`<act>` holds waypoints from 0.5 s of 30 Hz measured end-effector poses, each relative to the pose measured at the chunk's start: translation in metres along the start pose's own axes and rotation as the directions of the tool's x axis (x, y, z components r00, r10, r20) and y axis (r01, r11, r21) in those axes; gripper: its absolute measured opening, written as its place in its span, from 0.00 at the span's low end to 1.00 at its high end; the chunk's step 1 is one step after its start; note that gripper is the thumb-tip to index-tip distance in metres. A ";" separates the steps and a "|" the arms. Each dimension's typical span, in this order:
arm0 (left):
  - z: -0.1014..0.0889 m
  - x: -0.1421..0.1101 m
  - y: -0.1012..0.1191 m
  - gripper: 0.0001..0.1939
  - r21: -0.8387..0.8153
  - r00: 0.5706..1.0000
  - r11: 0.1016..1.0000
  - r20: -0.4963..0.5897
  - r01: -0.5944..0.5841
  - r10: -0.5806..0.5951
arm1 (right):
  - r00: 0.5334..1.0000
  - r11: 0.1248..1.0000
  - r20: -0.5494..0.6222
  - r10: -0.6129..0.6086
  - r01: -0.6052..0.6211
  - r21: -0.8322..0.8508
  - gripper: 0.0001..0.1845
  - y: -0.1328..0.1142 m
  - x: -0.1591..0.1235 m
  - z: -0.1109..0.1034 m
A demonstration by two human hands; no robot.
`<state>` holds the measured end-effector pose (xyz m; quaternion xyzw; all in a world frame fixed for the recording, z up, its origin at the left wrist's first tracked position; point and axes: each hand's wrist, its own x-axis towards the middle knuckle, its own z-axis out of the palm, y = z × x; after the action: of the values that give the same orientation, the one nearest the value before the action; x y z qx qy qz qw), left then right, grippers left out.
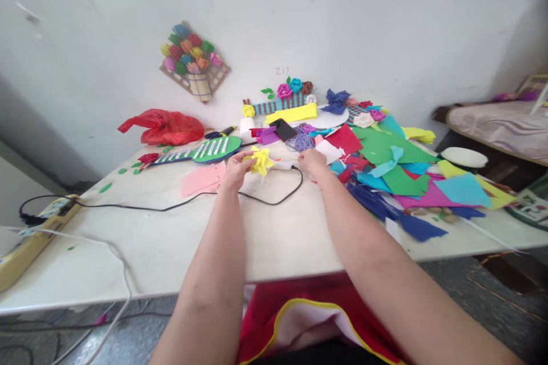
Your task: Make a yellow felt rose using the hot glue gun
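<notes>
Pale wall (385, 28) backs a white table (282, 239), coloured paper (389, 145) heaped rightward. Left hand (237, 171) pinches a yellow flower (260, 161) mid-table; handling it seems the current step, calling for steadiness. Right hand (312, 162) has bunched fingertips, their hold unclear; the white corded tool (283, 166) blurs beside the flower.

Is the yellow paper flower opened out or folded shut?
Opened out: the yellow paper flower held in the left hand fans outward into several points, like a star.
</notes>
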<state>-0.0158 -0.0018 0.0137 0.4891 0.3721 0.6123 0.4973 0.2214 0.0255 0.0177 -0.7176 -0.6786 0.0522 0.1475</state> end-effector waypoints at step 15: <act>-0.001 0.002 -0.003 0.19 0.061 0.999 0.998 0.032 0.013 -0.015 | 0.958 0.906 -0.193 -0.212 0.267 0.328 0.15 -0.034 -0.006 -0.020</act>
<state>-0.0157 0.0010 0.0111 0.5114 0.3857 0.5892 0.4925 0.1941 0.0180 0.0457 -0.5926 -0.7283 0.0987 0.3297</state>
